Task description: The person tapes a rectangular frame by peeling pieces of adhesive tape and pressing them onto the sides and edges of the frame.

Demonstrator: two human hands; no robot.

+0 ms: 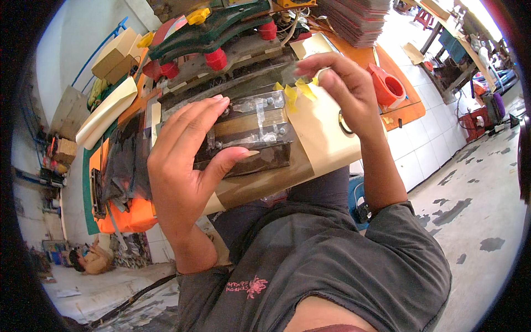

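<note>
My left hand (185,146) lies over the left end of a dark metal block (257,155), its fingers stretched and its thumb apart. Screw heads and strips of clear tape (261,113) show on the block's top. Beyond the block's right end, my right hand (348,88) is raised with curled fingers, thumb and forefinger close together; whatever lies between them is too small to make out. Just below those fingertips, several yellow strips (298,94) stick up beside the block. Under the block and strips spreads a cream sheet (326,133).
Behind the block stands a dark green frame (215,33) with yellow knobs and red feet. A red ring-shaped holder (387,86) sits right of my right hand, and stacked sheets (357,19) rise at the back. Dark cloth (126,160) lies left; another person (93,259) is far left.
</note>
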